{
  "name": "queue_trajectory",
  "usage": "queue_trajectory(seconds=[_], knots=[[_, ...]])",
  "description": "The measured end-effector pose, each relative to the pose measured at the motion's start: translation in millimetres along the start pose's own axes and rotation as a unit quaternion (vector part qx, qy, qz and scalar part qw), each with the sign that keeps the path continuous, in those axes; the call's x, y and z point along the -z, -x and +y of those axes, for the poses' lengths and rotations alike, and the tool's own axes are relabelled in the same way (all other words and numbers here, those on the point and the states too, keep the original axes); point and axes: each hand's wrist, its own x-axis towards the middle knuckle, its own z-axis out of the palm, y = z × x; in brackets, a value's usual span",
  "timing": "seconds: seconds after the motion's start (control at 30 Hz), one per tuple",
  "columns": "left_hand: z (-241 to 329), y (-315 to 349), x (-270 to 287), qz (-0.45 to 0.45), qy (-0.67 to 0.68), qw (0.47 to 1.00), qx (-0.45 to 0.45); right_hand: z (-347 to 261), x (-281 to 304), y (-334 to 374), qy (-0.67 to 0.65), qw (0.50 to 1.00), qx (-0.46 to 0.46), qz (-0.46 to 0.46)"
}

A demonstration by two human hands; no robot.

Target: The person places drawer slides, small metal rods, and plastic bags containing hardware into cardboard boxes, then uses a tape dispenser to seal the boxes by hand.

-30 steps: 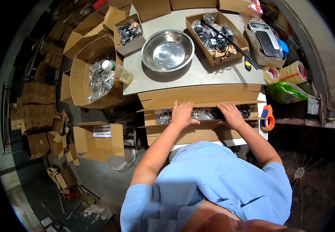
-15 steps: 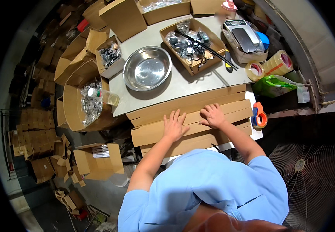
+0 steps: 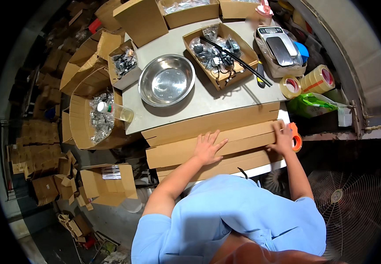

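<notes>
The long cardboard box (image 3: 216, 138) lies closed along the near edge of the desk (image 3: 190, 103). The left hand (image 3: 208, 147) presses flat on its lid, fingers spread, near the middle. The right hand (image 3: 282, 138) rests open on the box's right end, just beside an orange tape dispenser (image 3: 296, 137). A steel bowl (image 3: 167, 80) sits farther back toward the desk's left edge.

A packing workshop or small warehouse: stacks of flattened cardboard cartons (image 3: 25, 149) crowd the floor, open boxes hold bagged metal parts (image 3: 100, 116), and the grey worktable (image 3: 186, 101) carries a weighing scale (image 3: 280, 50), rolls of packing tape (image 3: 315, 79) and a steel bowl (image 3: 166, 80)
</notes>
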Motion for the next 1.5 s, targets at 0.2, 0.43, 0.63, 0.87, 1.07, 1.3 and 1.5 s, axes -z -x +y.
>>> queue_trajectory(seconds=[0.2, 0.43, 0.63, 0.87, 1.07, 1.3, 1.5], knots=[[48, -60, -6, 0.061, -0.036, 0.989, -0.131, 93, -80, 25, -0.123, 0.983, -0.134, 0.001], [54, -75, -17, 0.085, -0.032, 0.988, -0.124, 53, 25, 8, -0.147, 0.948, -0.267, 0.085], [53, -73, -19, 0.108, -0.030, 0.984, -0.140, -25, 92, -31, -0.236, 0.965, 0.113, -0.020], [53, -70, -22, 0.160, -0.007, 0.976, -0.148, -87, 81, -45, -0.154, 0.980, 0.009, -0.123], [54, -69, -28, 0.164, -0.009, 0.976, -0.142, -70, 56, 51, -0.236, 0.964, 0.001, -0.123], [72, -76, -16, 0.115, -0.005, 0.986, -0.125, -45, -7, 63, -0.409, 0.897, -0.117, -0.121], [124, -129, -23, 0.086, 0.005, 0.994, -0.067, -54, -12, 102, -0.443, 0.876, -0.145, -0.123]])
